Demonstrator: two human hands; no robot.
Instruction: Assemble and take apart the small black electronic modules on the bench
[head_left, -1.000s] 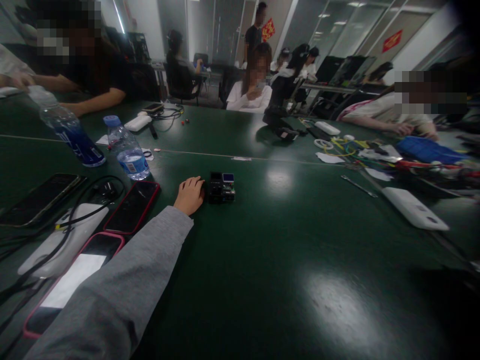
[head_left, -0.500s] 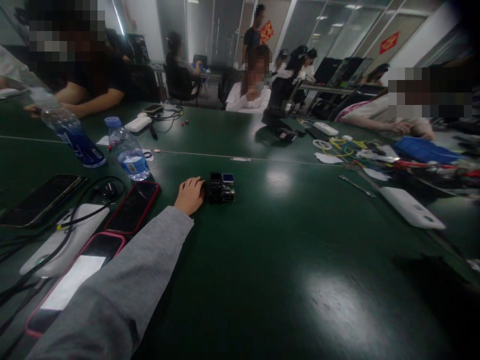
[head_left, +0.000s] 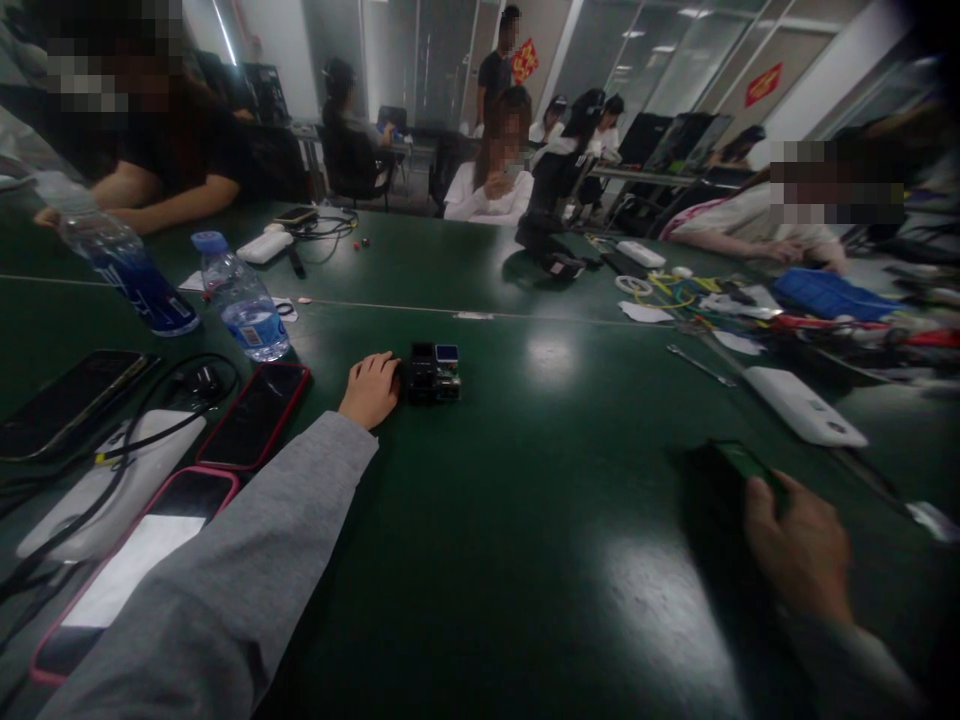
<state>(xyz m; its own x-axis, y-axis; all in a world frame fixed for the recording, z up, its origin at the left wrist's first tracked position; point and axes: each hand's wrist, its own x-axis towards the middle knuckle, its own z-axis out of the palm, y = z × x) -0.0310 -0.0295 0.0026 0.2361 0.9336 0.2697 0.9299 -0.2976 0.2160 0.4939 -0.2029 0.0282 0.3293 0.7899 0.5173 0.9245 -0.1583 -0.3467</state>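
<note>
"What's changed?"

"The right hand [head_left: 802,545] has come in gripping a dark slab [head_left: 742,462], right of the gadget [head_left: 435,373] and nearer the wearer, so both hands now show."

"And the left hand [head_left: 371,390]?"

"Just left of the gadget, fingers bent; whether gripping, I can't tell."

"The gadget?"

"Unmoved on the table [head_left: 525,480]."

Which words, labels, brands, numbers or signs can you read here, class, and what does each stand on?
No text reads clearly.
Tall bottle: white marks on blue, too blurred.
Small bottle: label print too small.
Left red sign, right red sign: yellowish marks, too blurred.
Dark device beside the left hand: any print too small.
Dark flat object in the right hand: none legible.
</note>
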